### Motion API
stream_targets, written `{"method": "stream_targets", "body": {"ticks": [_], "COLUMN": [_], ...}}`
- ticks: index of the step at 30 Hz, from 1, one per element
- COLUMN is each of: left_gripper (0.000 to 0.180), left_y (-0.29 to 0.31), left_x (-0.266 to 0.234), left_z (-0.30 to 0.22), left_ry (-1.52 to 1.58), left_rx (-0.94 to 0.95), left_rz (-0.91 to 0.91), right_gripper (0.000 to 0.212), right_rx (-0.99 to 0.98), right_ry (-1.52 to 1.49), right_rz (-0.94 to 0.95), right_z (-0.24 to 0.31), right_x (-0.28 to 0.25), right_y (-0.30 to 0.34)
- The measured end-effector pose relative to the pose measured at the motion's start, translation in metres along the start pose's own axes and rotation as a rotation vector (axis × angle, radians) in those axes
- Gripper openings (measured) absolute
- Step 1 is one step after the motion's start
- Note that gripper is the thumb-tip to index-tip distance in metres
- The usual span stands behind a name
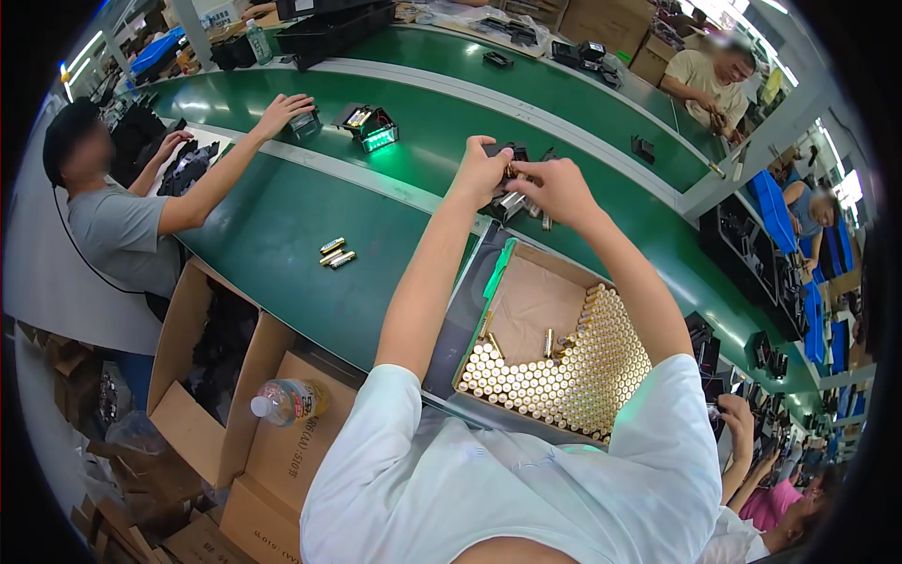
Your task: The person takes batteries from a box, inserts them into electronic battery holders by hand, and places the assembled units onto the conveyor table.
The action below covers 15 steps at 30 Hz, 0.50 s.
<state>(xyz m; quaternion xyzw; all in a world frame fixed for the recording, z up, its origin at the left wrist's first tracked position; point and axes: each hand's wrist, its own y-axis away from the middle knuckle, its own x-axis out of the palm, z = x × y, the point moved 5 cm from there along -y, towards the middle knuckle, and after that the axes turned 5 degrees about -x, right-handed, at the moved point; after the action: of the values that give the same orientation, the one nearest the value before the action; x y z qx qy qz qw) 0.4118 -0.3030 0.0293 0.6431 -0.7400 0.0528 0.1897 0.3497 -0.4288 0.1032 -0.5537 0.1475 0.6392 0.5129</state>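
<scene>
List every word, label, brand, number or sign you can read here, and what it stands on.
Wording is not copied out here; print shows on:
Brown cardboard flap: dark characters and digits, partly legible.
Plastic bottle: coloured label, too small to read in full.
White carton, upper left: print too small and blurred.
Loose batteries: any markings too small to read.

Bright ceiling tubes (85, 54) light the room; a green lamp (380, 140) glows onto the tabletop (434, 158), whose long edges bow with fisheye distortion.
</scene>
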Motion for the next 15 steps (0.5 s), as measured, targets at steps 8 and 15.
{"method": "stream_targets", "body": {"ticks": [8, 15], "left_gripper": [0.046, 0.06], "left_y": [-0.007, 0.012], "left_x": [-0.011, -0.004], "left_z": [-0.002, -0.015], "left_ry": [0.072, 0.079], "left_rx": [-0.02, -0.008], "left_rz": [0.082, 0.153], "right_gripper": [0.036, 0.046], "right_rx": [-0.022, -0.055], "right_ry": [0.004, -0.149], "right_rz": [0.108, 0.011], "right_z": [-0.006, -0.016], "right_x": [0.002, 0.001], "right_y": [-0.012, -0.011]}}
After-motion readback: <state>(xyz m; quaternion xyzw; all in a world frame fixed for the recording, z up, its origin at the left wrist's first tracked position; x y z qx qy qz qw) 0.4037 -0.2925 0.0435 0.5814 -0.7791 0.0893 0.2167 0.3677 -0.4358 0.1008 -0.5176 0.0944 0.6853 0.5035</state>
